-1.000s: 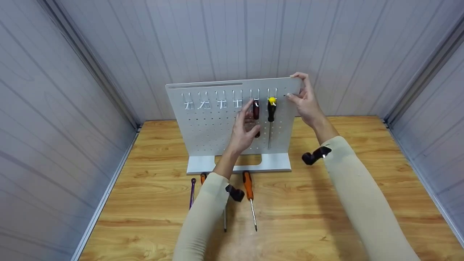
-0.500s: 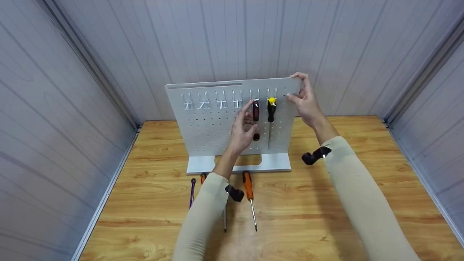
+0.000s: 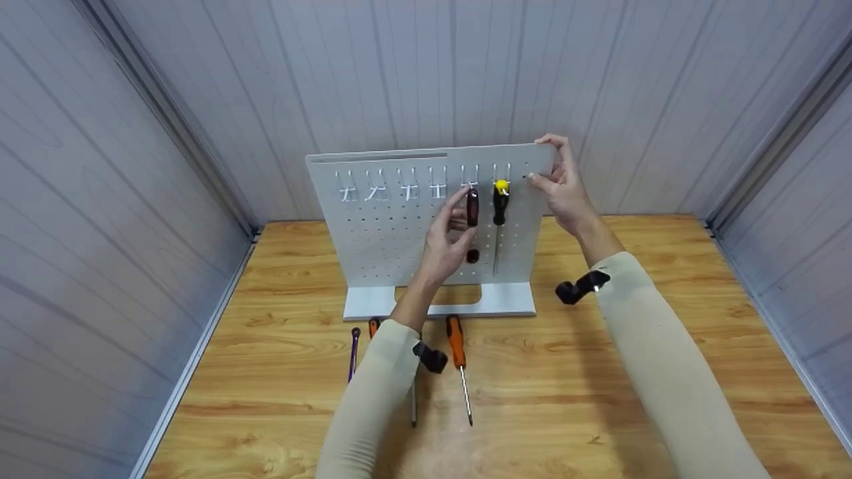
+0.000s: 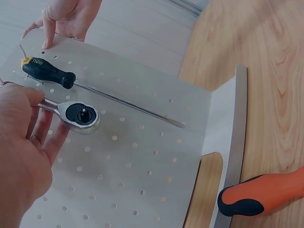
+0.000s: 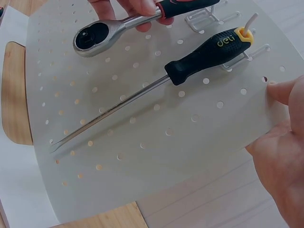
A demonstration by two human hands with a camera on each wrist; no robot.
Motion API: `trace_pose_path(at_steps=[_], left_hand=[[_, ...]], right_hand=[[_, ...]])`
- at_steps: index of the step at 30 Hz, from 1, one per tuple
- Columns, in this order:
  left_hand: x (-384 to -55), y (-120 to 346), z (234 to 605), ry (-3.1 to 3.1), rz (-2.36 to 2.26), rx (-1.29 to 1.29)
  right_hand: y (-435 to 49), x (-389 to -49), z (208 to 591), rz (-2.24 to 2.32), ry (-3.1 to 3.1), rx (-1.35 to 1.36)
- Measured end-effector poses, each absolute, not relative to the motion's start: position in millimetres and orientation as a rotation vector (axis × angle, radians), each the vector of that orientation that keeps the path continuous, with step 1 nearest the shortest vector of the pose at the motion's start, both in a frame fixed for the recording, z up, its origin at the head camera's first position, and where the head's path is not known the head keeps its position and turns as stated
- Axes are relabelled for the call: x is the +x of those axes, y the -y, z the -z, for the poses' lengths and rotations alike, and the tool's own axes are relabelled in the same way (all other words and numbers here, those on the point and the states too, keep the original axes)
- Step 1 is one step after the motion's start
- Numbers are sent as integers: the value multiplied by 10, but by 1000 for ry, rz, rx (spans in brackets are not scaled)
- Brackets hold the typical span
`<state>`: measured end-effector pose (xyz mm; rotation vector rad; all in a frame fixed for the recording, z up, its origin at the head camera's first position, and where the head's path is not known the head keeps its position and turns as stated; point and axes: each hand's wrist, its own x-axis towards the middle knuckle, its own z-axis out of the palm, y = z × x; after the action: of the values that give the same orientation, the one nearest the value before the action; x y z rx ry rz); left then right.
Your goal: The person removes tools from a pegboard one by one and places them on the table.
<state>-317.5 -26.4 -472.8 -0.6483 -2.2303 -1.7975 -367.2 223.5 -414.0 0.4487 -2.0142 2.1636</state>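
Observation:
My left hand [image 3: 444, 251] holds a ratchet wrench [image 3: 472, 207] upright against the pegboard [image 3: 386, 249], its dark red and black handle up and its round head down. In the left wrist view the fingers pinch the metal neck below the ratchet head [image 4: 81, 114]. The handle's top end lies close to a white hook; whether it hangs on it I cannot tell. My right hand [image 3: 566, 193] grips the board's upper right corner, thumb [image 5: 282, 91] on the front face. Just beside the ratchet, a black and yellow screwdriver [image 5: 209, 54] hangs tip down from the rightmost hook.
Several white hooks [image 3: 408, 189] line the board's upper left. In front of its white base [image 3: 507, 299] lie an orange screwdriver [image 3: 456, 342], a purple wrench [image 3: 353, 352] and another orange-handled screwdriver [image 3: 374, 326], partly behind my left forearm. A panelled wall [image 3: 426, 73] stands behind.
The ratchet wrench has come down slightly along the board in my left hand, its head now a little lower. My right hand keeps its grip on the corner.

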Motion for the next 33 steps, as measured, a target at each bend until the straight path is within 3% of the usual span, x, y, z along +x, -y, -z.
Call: trace_pose_path(at_steps=[33], left_hand=[[-3065, 240, 4658, 2206, 1858, -631]], right_hand=[[-2286, -3664, 4142, -2164, 2016, 463]])
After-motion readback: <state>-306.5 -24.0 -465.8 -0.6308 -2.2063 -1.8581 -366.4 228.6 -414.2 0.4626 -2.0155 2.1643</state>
